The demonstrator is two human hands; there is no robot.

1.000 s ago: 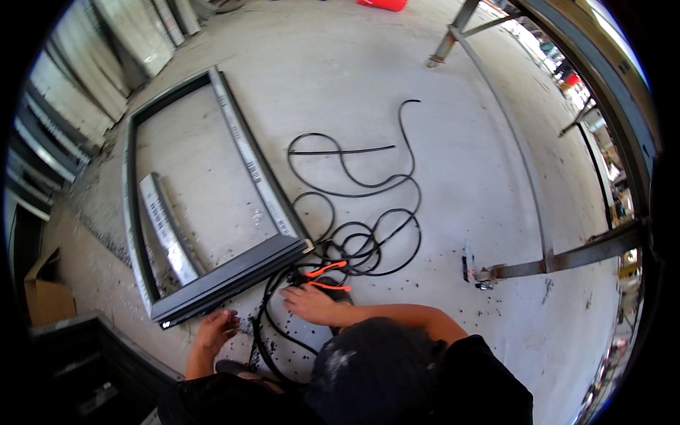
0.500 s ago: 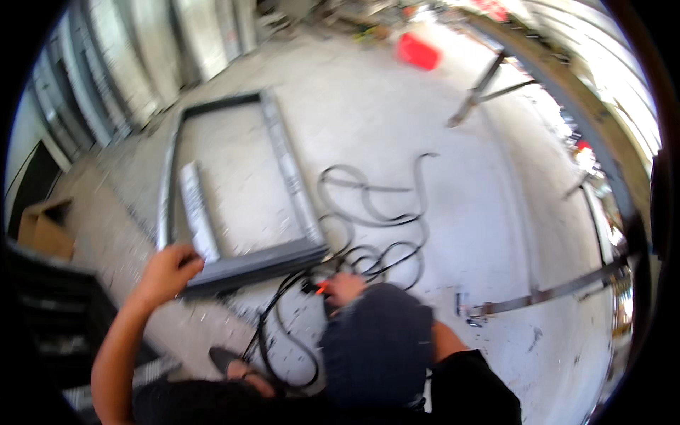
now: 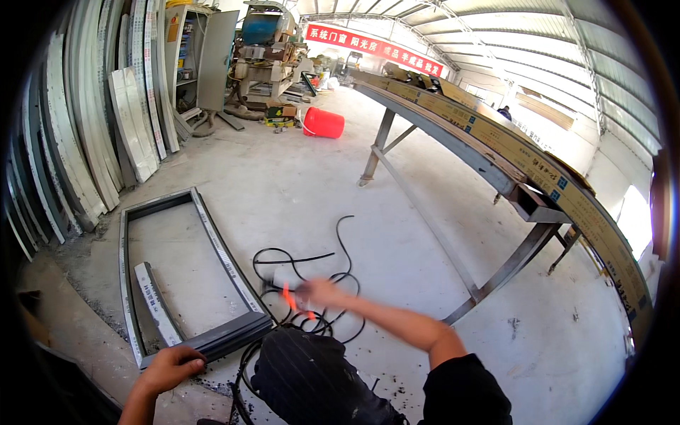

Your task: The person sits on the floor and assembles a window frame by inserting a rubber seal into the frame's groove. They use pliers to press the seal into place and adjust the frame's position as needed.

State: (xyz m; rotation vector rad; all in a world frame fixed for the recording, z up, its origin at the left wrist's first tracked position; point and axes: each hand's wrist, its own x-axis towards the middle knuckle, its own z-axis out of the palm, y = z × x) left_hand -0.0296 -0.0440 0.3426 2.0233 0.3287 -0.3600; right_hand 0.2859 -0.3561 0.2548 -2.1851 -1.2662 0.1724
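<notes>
A grey rectangular metal frame [image 3: 230,263], like a window frame, lies on the floor to the left. My left hand [image 3: 168,367] is closed over its near left corner. Inside the frame rests a loose length of pale profile [image 3: 157,301]. Just right of the frame's near end, my right hand [image 3: 319,292] grips a tool with bright orange parts [image 3: 289,296], too smeared by motion to name its kind. Beneath that hand, black rubber strip [image 3: 347,265] lies in loose coils on the floor, running down beside my dark-clothed knee [image 3: 304,368].
A long steel workbench [image 3: 439,120] carrying cardboard-wrapped lengths stands at the right. Metal profiles [image 3: 85,120] lean along the left side. Farther back are a tipped red bucket [image 3: 324,122], an open cabinet [image 3: 216,64] and a cluttered machine stand [image 3: 265,67].
My view has tilted up, showing more of the workshop. My right hand has come away from beside my knee with the orange tool. My left hand stays at the frame's near left corner.
</notes>
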